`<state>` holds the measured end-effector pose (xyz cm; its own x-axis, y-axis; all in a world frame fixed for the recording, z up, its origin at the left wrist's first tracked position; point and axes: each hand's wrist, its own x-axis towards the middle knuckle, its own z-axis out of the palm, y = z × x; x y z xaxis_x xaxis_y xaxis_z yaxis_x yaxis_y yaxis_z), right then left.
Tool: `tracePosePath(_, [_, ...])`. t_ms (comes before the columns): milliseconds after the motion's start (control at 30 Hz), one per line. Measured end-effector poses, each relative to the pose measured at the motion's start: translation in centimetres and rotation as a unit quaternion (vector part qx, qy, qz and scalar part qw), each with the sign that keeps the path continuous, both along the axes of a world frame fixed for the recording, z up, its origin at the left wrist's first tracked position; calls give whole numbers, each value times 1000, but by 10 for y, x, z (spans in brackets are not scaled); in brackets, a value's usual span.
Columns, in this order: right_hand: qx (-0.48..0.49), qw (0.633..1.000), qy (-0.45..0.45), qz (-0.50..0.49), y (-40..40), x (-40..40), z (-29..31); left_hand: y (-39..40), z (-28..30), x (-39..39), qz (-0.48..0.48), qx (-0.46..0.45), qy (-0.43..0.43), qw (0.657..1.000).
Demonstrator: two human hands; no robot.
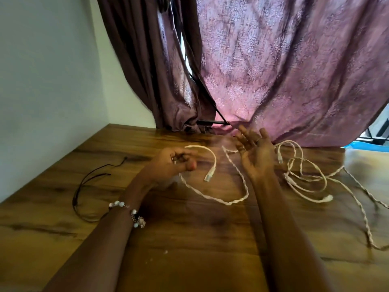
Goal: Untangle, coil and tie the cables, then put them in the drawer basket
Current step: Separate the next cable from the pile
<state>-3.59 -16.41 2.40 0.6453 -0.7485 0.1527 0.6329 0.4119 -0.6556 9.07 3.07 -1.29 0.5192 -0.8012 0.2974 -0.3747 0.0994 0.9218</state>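
A thin black cord lies at the left on the wooden table, looped, its long axis running from near the left forearm up and away toward the wall, its loose ends pointing far-right. It touches neither hand.

The left hand hovers over the table's middle with fingers curled, pinching a white cable near one end. From the pinch the cable arcs up and rightward, then hangs down, so its plug points toward the viewer just above the wood. A beaded bracelet sits on the left wrist.

A twisted white stretch sweeps from under the left hand along the table in a wide curve, then climbs toward the right hand.

The right hand is raised palm-up, fingers spread and relaxed, holding nothing; whether the cable touches it is unclear.

Right of it, the remaining white cable lies in a loose tangle of overlapping loops, a strand trailing toward the near-right edge. A purple curtain hangs behind.
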Motion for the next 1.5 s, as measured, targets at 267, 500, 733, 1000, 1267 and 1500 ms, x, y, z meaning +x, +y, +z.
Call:
tracePosePath(267, [-702,649,286,74,43,-4,-13,-2,12,2,99,-93,84,987])
tracePosePath(500, [-702,646,276,119,53,1,-14,11,9,8,82,-53,4,995])
tracePosePath(733, [-477,846,116,-207,24,-14,5,9,2,6,57,-19,-2,998])
tracePosePath(1000, [-564,711,278,-314,11,-2,-19,8,20,5,-113,-276,353,887])
tracePosePath(1267, [-730,372,524,-234,55,11,-34,20,21,14,-148,-404,417,801])
tracePosePath(1500, [-781,385,478,-117,86,10,-25,16,27,9,35,-386,347,854])
